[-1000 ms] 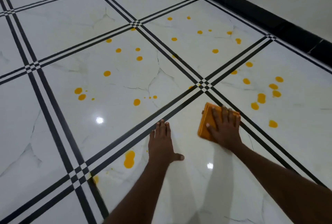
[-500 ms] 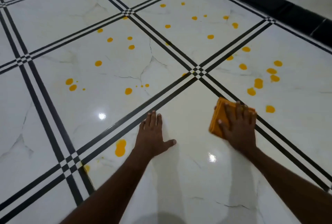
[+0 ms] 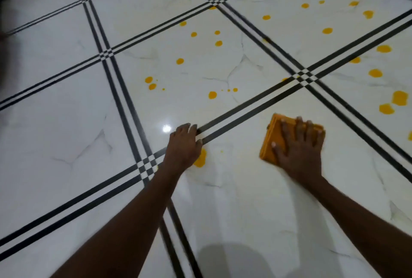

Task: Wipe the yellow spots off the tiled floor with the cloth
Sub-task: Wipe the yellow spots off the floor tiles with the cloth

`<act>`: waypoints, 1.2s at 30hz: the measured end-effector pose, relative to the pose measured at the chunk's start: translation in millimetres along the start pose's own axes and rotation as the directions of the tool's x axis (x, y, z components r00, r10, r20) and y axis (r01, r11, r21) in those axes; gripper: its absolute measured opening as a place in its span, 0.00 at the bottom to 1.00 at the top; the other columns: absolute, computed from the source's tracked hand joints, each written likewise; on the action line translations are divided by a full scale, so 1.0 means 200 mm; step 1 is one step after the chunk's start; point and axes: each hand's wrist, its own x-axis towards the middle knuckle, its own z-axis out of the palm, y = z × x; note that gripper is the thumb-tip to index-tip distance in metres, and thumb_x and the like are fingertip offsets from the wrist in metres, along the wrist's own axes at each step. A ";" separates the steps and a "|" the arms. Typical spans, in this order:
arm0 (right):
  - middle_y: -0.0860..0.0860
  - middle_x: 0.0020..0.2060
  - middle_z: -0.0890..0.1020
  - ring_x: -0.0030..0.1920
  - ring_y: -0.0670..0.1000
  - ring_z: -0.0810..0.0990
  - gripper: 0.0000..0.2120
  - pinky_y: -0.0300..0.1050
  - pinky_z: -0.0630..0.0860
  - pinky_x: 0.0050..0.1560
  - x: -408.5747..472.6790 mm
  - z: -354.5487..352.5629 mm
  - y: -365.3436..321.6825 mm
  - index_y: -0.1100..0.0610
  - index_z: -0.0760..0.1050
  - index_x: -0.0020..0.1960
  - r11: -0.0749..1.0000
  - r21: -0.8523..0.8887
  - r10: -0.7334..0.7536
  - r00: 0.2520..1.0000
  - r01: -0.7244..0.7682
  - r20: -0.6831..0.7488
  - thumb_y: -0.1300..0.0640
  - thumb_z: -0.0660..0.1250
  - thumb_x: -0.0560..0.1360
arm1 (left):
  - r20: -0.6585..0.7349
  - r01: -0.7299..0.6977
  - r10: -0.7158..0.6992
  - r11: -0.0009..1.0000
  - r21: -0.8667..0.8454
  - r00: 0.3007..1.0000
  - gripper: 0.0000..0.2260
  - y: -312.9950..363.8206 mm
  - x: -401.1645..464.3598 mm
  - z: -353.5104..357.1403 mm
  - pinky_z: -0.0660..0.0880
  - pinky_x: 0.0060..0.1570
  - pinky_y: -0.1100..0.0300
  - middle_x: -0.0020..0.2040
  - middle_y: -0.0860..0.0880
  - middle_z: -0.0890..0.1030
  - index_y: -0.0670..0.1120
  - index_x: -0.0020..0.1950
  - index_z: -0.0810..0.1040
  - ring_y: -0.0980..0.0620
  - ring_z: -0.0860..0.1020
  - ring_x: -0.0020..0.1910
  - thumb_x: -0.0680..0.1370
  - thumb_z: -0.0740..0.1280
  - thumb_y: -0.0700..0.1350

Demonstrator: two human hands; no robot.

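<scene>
Since half a second ago the left hand (image 3: 184, 146) has shifted leftward across the floor; it now sits against the large yellow blotch (image 3: 200, 158) that lay well to its left before. The right hand (image 3: 299, 144) and the cloth (image 3: 273, 141) have kept their place on the same tile.

Tiled floor (image 3: 66, 144): glossy white marble-look tiles, paired black stripes (image 3: 249, 108) along the joints, small checkered blocks where stripes cross. One crossing (image 3: 304, 75) lies beyond the cloth, another (image 3: 147, 165) just left of the left wrist. A lamp glare (image 3: 166, 128) shows left of the left fingertips.

Yellow spots, placed relative to the cloth:
- Large blotch, left of it, same tile, partly covered by the left hand's edge.
- Scatter on the tile beyond the stripe, up and to the left, e.g. one at (image 3: 212, 95) and a pair at (image 3: 150, 83).
- Two big patches (image 3: 393, 102) to the right, past the next stripe.
- Further dots on the far tile (image 3: 327, 30).

Cloth: orange, folded into a thick square, flat on the floor, on the near side of the stripe. Near corner and left edge show; the rest is under the hand.

Right hand: open, palm down, fingers spread and straight, pressing on the cloth.

Left hand: palm on the floor, fingers loosely bent, tips on the black stripe, holding nothing. Slight motion blur there.
</scene>
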 end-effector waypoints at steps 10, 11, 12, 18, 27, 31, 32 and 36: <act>0.56 0.83 0.54 0.82 0.64 0.52 0.37 0.69 0.49 0.79 -0.28 0.14 -0.61 0.47 0.54 0.83 0.852 0.032 -0.523 0.846 0.522 0.102 0.33 0.52 0.78 | 0.192 0.157 -0.180 0.979 0.131 0.965 0.34 -0.63 -0.23 -0.05 0.61 0.73 0.42 0.82 0.43 0.49 0.48 0.82 0.49 0.42 0.51 0.80 0.81 0.60 0.56; 0.56 0.83 0.54 0.82 0.64 0.53 0.37 0.69 0.49 0.79 -0.24 0.12 -0.57 0.47 0.55 0.83 0.858 0.030 -0.512 0.853 0.512 0.104 0.33 0.52 0.78 | 0.168 0.163 -0.188 0.975 0.154 0.968 0.34 -0.67 -0.27 -0.04 0.61 0.72 0.41 0.82 0.44 0.49 0.50 0.82 0.49 0.41 0.51 0.80 0.81 0.59 0.58; 0.57 0.83 0.56 0.81 0.64 0.54 0.37 0.69 0.50 0.78 -0.17 0.12 -0.57 0.47 0.56 0.83 0.869 0.007 -0.492 0.864 0.494 0.102 0.33 0.51 0.77 | 0.157 0.181 -0.207 0.970 0.165 0.966 0.33 -0.74 -0.31 -0.02 0.61 0.72 0.39 0.82 0.46 0.48 0.52 0.82 0.48 0.40 0.50 0.80 0.81 0.57 0.61; 0.61 0.82 0.56 0.81 0.68 0.53 0.38 0.72 0.48 0.78 0.08 0.20 -1.14 0.49 0.55 0.83 0.884 0.022 -0.467 0.883 0.467 0.050 0.31 0.49 0.78 | 0.098 0.312 -0.319 0.947 0.077 0.943 0.34 -0.94 -0.47 0.03 0.51 0.77 0.42 0.82 0.48 0.43 0.56 0.81 0.42 0.43 0.43 0.81 0.80 0.52 0.66; 0.56 0.84 0.50 0.83 0.62 0.46 0.39 0.68 0.46 0.79 -0.08 0.21 -1.08 0.46 0.47 0.84 0.766 0.006 -0.636 0.757 0.642 0.147 0.28 0.40 0.78 | 0.136 0.308 -0.305 0.951 0.003 0.942 0.34 -1.00 -0.55 0.05 0.44 0.78 0.43 0.81 0.49 0.37 0.57 0.81 0.40 0.46 0.38 0.80 0.81 0.52 0.65; 0.59 0.83 0.51 0.82 0.66 0.49 0.41 0.69 0.43 0.79 0.14 0.22 -1.40 0.47 0.50 0.84 0.824 0.013 -0.565 0.819 0.567 0.100 0.27 0.37 0.77 | 0.181 0.322 -0.321 0.947 0.024 0.930 0.35 -1.00 -0.52 0.03 0.44 0.77 0.43 0.81 0.48 0.37 0.57 0.81 0.39 0.45 0.38 0.80 0.81 0.53 0.65; 0.59 0.83 0.50 0.82 0.66 0.47 0.41 0.70 0.43 0.79 0.10 0.23 -1.49 0.47 0.49 0.84 0.789 0.031 -0.612 0.782 0.613 0.114 0.27 0.36 0.77 | 0.205 0.321 -0.324 0.946 0.048 0.924 0.35 -1.00 -0.51 0.02 0.45 0.77 0.43 0.81 0.48 0.37 0.56 0.81 0.39 0.45 0.38 0.80 0.80 0.54 0.65; 0.56 0.84 0.46 0.83 0.63 0.41 0.39 0.71 0.45 0.78 -0.41 0.27 -1.46 0.45 0.44 0.84 0.633 0.071 -0.770 0.616 0.771 0.168 0.28 0.45 0.79 | 0.292 0.305 -0.318 0.948 0.093 0.902 0.37 -1.01 -0.48 -0.05 0.48 0.77 0.43 0.81 0.46 0.37 0.56 0.80 0.37 0.43 0.40 0.80 0.81 0.56 0.63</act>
